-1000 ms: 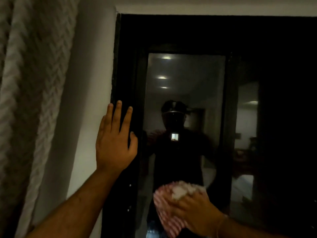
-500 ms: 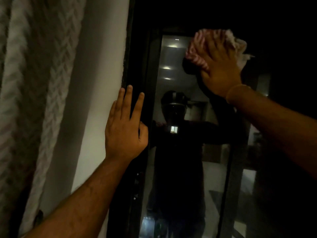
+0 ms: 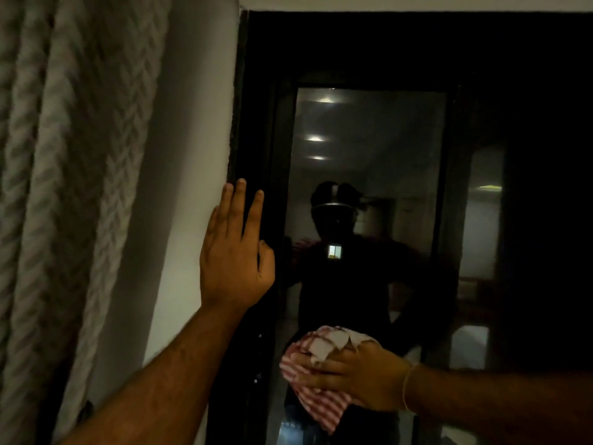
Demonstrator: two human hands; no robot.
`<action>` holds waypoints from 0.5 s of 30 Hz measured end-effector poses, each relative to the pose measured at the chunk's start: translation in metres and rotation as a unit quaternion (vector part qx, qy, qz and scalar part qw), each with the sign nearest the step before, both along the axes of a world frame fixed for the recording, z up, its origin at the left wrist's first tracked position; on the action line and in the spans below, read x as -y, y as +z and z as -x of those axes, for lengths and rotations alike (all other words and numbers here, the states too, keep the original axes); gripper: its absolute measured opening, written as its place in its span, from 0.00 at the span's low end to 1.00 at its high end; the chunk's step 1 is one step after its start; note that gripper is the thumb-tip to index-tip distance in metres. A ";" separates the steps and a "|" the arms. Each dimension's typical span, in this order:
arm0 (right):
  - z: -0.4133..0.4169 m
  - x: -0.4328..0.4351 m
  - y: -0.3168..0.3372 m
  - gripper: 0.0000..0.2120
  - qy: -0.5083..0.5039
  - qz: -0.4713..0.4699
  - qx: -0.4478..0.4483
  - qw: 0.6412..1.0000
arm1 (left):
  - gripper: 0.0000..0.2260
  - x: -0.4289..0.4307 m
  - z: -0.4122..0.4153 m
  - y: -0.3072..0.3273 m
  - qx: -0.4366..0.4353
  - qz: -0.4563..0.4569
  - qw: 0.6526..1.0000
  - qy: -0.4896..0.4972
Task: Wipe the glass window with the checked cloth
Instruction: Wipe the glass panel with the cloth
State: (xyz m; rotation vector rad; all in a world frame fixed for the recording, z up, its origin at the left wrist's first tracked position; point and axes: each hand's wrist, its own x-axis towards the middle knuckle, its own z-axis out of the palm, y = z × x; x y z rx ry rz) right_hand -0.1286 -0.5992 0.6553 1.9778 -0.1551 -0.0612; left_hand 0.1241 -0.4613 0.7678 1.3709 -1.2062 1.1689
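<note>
A tall dark glass window (image 3: 369, 130) in a black frame (image 3: 256, 123) fills the centre and shows a dim reflection of a person and ceiling lights. My right hand (image 3: 359, 374) presses a bunched red-and-white checked cloth (image 3: 316, 380) against the lower part of the pane. My left hand (image 3: 234, 252) lies flat with fingers spread on the left frame edge, where it meets the white wall, and holds nothing.
A pale patterned curtain (image 3: 64, 187) hangs at the far left beside the white wall (image 3: 189, 155). A second, darker glass panel (image 3: 481, 236) stands to the right of the wiped pane. The room is dim.
My right hand with the cloth has swept from the top of the pane down to its lower part. My left hand stays flat on the frame.
</note>
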 end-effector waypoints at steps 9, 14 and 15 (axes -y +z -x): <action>-0.062 -0.008 0.209 0.27 0.125 0.017 0.225 0.966 | 0.38 0.001 0.001 0.002 0.003 0.019 1.000 -0.002; -0.037 -0.009 0.333 0.35 0.032 0.016 0.375 0.927 | 0.37 -0.002 0.004 0.002 0.010 0.012 1.000 0.013; -0.026 -0.006 0.345 0.35 0.030 0.015 0.397 0.917 | 0.37 -0.002 0.003 0.001 0.010 0.009 1.000 0.017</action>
